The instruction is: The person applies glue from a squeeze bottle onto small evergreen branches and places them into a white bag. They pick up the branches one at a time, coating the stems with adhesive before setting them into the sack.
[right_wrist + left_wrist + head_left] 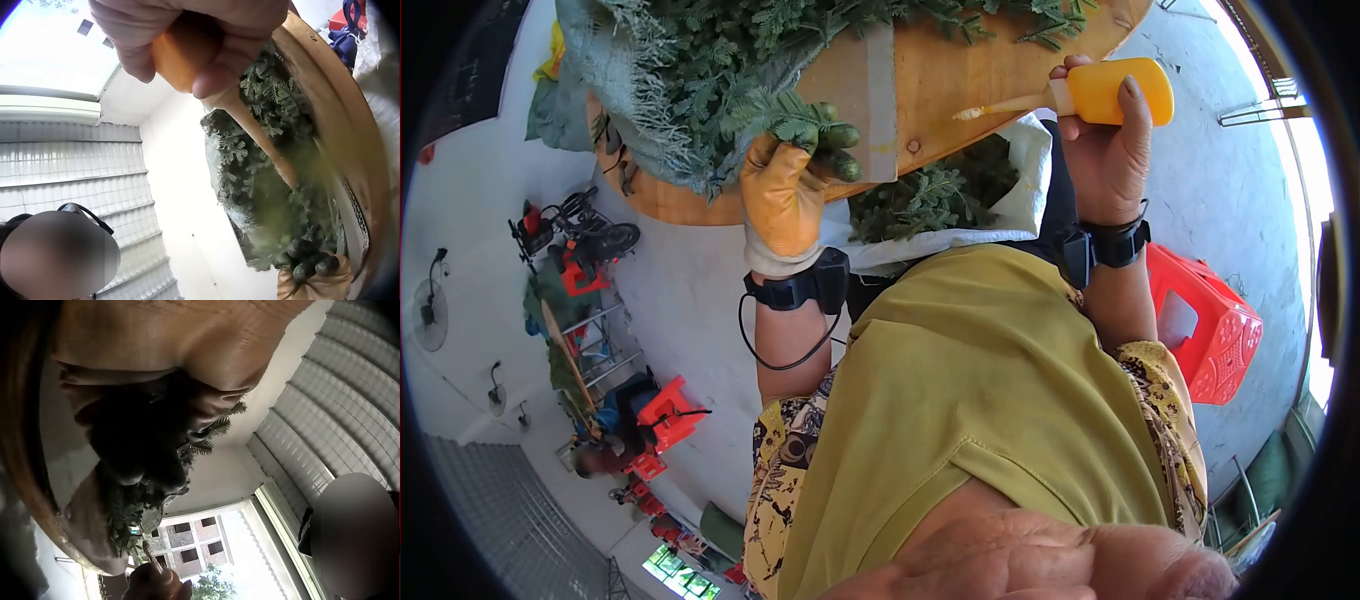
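My left hand [785, 200], in an orange and white glove with dark green fingertips, pinches a small green sprig [775, 112] beside the pile of foliage in the head view. In my bare right hand [1108, 150] is a yellow squeeze bottle [1135, 92], gripped with its long nozzle pointing left toward the sprig. The nozzle tip is apart from the sprig. In the right wrist view the bottle [181, 56] is held above the greenery, and the gloved hand [315, 278] shows at the bottom. The left wrist view shows the gloved fingers dark and in shadow.
A round wooden table [960, 70] carries a heap of green branches [720, 60] on a woven sack [615, 90] and a cardboard strip. An open white bag [1028, 190] with more branches lies at the lap. Red stools [1205, 325] stand right and left.
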`<state>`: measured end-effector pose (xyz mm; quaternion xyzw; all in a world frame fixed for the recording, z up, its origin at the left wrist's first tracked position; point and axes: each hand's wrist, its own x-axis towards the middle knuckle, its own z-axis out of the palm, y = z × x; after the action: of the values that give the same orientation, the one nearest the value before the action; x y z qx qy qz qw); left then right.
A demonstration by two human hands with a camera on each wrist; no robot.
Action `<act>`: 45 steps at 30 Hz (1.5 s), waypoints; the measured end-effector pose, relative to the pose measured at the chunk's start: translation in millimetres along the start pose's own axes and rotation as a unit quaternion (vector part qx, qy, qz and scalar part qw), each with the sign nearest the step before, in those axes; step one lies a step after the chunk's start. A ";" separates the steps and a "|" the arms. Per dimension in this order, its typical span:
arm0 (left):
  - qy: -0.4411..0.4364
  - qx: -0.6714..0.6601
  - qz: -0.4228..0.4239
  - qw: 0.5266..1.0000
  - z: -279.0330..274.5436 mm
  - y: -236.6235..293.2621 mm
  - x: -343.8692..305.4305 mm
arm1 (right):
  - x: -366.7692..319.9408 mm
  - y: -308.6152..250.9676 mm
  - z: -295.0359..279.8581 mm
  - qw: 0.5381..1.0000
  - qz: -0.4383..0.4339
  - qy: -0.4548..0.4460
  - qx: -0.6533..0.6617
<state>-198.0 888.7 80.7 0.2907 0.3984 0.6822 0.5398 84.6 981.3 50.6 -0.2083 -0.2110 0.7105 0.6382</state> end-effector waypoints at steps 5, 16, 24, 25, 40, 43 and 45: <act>-0.050 -0.057 -0.004 0.997 -16.0 -24.6 -17.0 | -10.1 4.1 20.9 0.996 0.018 -0.050 0.074; -0.088 0.075 0.102 0.988 -10.1 -42.8 -32.7 | -16.2 9.5 42.3 0.988 0.071 -0.113 0.081; -0.116 0.058 0.079 0.988 -20.7 -45.0 -31.1 | -19.8 13.9 45.9 0.983 0.094 -0.129 0.089; -0.109 0.073 0.073 0.989 -22.5 -45.7 -31.6 | -20.5 12.5 49.6 0.984 0.099 -0.138 0.061; -0.111 0.069 0.065 0.989 -20.5 -48.4 -29.9 | -22.6 14.0 55.2 0.989 0.068 -0.130 0.024; -0.108 0.095 0.097 0.985 -14.3 -46.4 -30.6 | -21.7 12.7 52.0 0.990 0.064 -0.128 0.018; -0.100 0.115 0.106 0.983 -12.3 -45.4 -31.6 | -21.5 12.4 50.4 0.990 0.061 -0.128 0.019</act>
<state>-177.4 859.8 36.6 0.4586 0.3849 0.6528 0.4642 48.1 957.0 85.7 -0.1158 -0.2641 0.7731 0.5650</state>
